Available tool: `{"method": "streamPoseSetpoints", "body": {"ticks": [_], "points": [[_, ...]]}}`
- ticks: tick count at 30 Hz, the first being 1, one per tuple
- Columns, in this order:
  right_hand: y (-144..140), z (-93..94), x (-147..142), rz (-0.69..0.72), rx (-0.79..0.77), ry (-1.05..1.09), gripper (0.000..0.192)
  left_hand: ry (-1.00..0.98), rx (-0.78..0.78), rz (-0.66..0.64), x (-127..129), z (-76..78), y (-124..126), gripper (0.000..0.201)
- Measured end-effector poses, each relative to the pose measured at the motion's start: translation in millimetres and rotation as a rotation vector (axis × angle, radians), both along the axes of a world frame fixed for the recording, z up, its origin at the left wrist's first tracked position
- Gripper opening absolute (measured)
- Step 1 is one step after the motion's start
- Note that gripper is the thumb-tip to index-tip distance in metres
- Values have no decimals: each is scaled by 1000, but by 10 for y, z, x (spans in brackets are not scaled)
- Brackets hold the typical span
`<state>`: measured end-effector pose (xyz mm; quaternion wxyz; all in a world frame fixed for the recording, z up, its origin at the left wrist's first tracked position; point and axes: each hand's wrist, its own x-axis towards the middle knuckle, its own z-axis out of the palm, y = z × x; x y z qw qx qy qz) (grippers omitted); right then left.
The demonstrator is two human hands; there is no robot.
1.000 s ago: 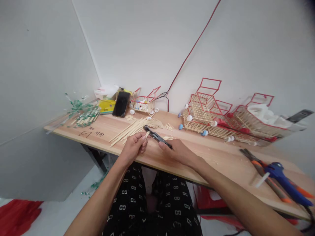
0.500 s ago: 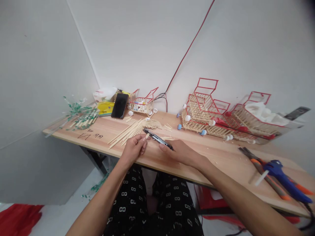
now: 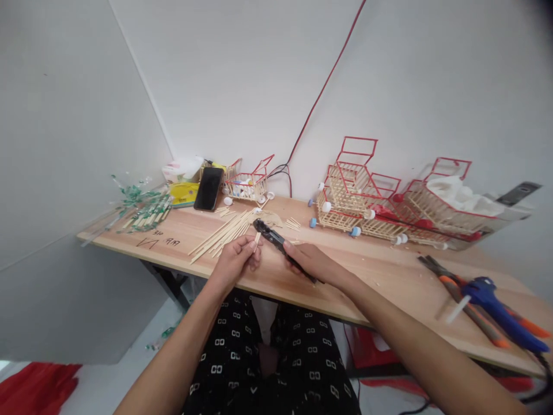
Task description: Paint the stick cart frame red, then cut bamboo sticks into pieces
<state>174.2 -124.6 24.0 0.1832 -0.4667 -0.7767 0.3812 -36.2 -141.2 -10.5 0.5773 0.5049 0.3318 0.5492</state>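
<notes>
Between the thumb and fingers of my left hand (image 3: 237, 256) is a short wooden stick (image 3: 258, 237), pointing up. My right hand (image 3: 309, 260) is wrapped round dark pliers (image 3: 276, 236), whose head is just right of the stick's tip and looks apart from it. Behind my left hand, a fan of long wooden sticks (image 3: 228, 230) lies on the table (image 3: 345, 276). Several short cut sticks (image 3: 292, 224) lie beyond the pliers, beside a crumpled tan piece (image 3: 271, 218).
Small stick carts with red frames (image 3: 345, 187) stand along the wall at right; another cart (image 3: 248, 187) is further left. A phone (image 3: 209, 188), a yellow packet (image 3: 183, 195) and green-wrapped sticks (image 3: 151, 213) lie left. A blue glue gun (image 3: 496, 305) and orange-handled pliers (image 3: 458, 300) lie right.
The pliers' head has drawn slightly away from the stick and turned, showing a darker side. My right hand has shifted its grip; my left hand still holds the stick.
</notes>
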Motion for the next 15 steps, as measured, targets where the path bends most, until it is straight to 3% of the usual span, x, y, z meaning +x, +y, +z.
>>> {"method": "streamPoseSetpoints", "body": {"ticks": [3, 8, 12, 15], "points": [[188, -42, 64, -90, -45, 127, 68, -104, -146, -114, -4, 48, 61, 27], [427, -91, 203, -202, 161, 242, 66, -142, -309, -166, 58, 91, 171, 26], [486, -174, 312, -259, 257, 346, 61, -52, -247, -88, 133, 103, 338, 24], [508, -215, 397, -303, 322, 424, 58, 229, -53, 32, 219, 151, 632, 22]]}}
